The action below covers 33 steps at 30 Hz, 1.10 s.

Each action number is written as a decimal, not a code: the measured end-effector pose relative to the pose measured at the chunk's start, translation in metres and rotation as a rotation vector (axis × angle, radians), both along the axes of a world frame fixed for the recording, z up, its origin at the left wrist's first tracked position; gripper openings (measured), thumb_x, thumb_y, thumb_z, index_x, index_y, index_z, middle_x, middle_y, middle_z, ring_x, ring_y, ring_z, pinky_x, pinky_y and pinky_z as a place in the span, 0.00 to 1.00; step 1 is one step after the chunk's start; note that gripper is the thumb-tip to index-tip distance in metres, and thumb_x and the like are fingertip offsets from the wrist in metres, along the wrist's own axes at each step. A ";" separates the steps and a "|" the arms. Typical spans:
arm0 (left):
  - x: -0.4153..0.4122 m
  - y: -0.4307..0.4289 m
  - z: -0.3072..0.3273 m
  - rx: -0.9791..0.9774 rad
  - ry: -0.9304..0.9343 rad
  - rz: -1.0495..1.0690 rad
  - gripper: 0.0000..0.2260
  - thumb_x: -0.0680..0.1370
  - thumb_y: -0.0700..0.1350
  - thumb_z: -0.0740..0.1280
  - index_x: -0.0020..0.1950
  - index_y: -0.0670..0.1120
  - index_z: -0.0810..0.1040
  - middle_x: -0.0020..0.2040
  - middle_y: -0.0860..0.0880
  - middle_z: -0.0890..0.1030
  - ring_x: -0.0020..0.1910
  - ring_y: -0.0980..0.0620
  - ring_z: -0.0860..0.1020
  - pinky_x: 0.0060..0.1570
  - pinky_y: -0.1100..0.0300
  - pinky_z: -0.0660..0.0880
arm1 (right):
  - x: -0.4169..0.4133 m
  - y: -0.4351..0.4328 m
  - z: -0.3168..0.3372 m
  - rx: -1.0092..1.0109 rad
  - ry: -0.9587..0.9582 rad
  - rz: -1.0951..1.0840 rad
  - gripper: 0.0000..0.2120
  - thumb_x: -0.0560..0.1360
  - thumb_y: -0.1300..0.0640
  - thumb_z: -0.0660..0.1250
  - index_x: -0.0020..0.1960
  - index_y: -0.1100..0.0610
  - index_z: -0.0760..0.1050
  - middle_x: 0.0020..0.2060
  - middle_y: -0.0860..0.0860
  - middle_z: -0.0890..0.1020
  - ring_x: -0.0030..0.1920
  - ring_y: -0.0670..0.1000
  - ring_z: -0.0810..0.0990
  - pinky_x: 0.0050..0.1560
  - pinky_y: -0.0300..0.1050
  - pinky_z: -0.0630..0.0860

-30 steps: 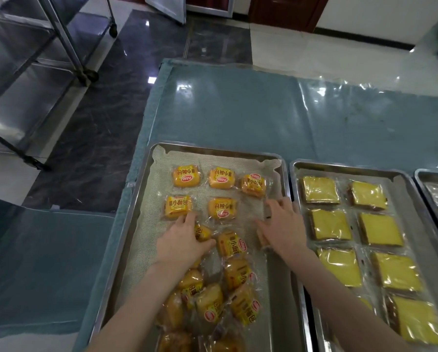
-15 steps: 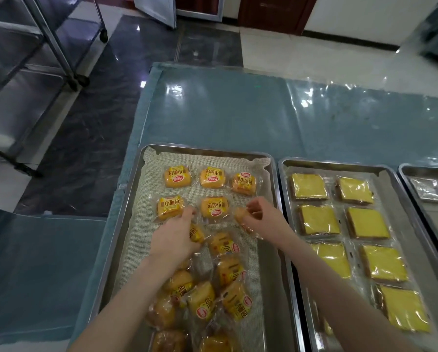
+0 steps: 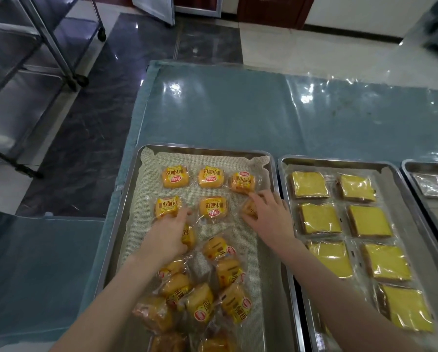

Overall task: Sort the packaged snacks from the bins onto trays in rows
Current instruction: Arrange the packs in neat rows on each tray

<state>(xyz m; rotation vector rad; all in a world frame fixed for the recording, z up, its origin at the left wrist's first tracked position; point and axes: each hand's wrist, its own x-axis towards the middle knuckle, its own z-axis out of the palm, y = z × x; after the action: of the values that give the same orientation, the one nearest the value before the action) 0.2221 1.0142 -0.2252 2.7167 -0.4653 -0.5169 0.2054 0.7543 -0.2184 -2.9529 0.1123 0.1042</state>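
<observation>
Blue cloth under clear plastic covers the desk (image 3: 238,110) and runs well beyond the trays' far rims. On it the left tray (image 3: 120,212), mesh-lined, sits just beside the middle tray (image 3: 340,161) of yellow cake slices (image 3: 317,218). Bread packs (image 3: 211,177) lie three across the far row, with a second row below and a loose heap (image 3: 202,304) toward me. Bare mesh runs along the right rim. My right hand (image 3: 268,214) lies flat, fingers fairly straight, on the tilted right-end pack (image 3: 248,208). My left hand (image 3: 167,235) covers another pack (image 3: 189,237), fingertips touching the left-end pack (image 3: 166,205). That one's label reads toward me, long side across the tray. Whether my left hand grips, I cannot tell.
</observation>
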 end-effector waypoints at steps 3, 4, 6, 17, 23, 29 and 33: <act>-0.005 -0.001 -0.004 0.011 -0.054 0.031 0.39 0.65 0.42 0.78 0.70 0.52 0.60 0.60 0.52 0.78 0.59 0.50 0.78 0.57 0.56 0.75 | -0.002 0.001 -0.003 -0.047 0.005 -0.017 0.29 0.73 0.42 0.68 0.71 0.47 0.64 0.64 0.51 0.69 0.66 0.54 0.68 0.68 0.53 0.65; -0.006 -0.001 -0.005 0.012 -0.061 0.036 0.38 0.65 0.42 0.77 0.69 0.52 0.62 0.60 0.52 0.78 0.60 0.50 0.77 0.59 0.55 0.74 | -0.002 0.001 -0.004 -0.014 -0.035 -0.016 0.28 0.73 0.45 0.69 0.71 0.47 0.65 0.63 0.50 0.71 0.66 0.54 0.69 0.68 0.52 0.65; -0.006 0.000 -0.006 -0.001 -0.045 0.054 0.36 0.66 0.42 0.77 0.68 0.54 0.63 0.60 0.52 0.78 0.61 0.50 0.76 0.62 0.53 0.72 | 0.000 0.002 -0.004 0.078 -0.079 0.013 0.27 0.72 0.48 0.71 0.70 0.47 0.67 0.63 0.49 0.74 0.66 0.54 0.70 0.70 0.54 0.62; -0.020 0.006 0.021 -0.133 -0.164 0.074 0.29 0.69 0.52 0.76 0.68 0.53 0.71 0.63 0.54 0.75 0.64 0.52 0.71 0.67 0.55 0.68 | -0.021 0.036 0.015 0.170 -0.020 0.084 0.19 0.76 0.45 0.65 0.65 0.48 0.71 0.63 0.46 0.73 0.65 0.50 0.70 0.68 0.50 0.67; -0.067 0.048 0.029 -0.306 0.039 0.019 0.29 0.68 0.70 0.62 0.64 0.58 0.73 0.62 0.59 0.69 0.63 0.59 0.66 0.66 0.57 0.67 | -0.087 0.074 0.015 0.319 0.281 -0.031 0.35 0.71 0.31 0.62 0.73 0.41 0.55 0.66 0.45 0.66 0.64 0.50 0.69 0.59 0.51 0.76; -0.094 0.050 0.024 -0.324 0.158 0.122 0.30 0.70 0.61 0.71 0.69 0.63 0.63 0.65 0.54 0.61 0.64 0.53 0.68 0.63 0.55 0.72 | -0.120 0.089 0.002 0.421 0.159 -0.262 0.37 0.69 0.41 0.71 0.70 0.34 0.53 0.68 0.50 0.55 0.69 0.56 0.64 0.62 0.57 0.74; -0.102 0.052 0.027 -0.356 0.130 0.178 0.25 0.74 0.58 0.69 0.68 0.60 0.64 0.57 0.52 0.66 0.47 0.56 0.77 0.50 0.59 0.77 | -0.131 0.095 -0.001 0.512 0.150 -0.230 0.38 0.69 0.43 0.72 0.72 0.39 0.55 0.61 0.48 0.65 0.60 0.50 0.72 0.60 0.49 0.76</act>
<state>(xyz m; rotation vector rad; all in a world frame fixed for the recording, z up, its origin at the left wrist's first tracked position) 0.1204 1.0660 -0.1983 2.3387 -0.2499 -0.5048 0.0741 0.8497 -0.2196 -2.4010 0.3829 0.2759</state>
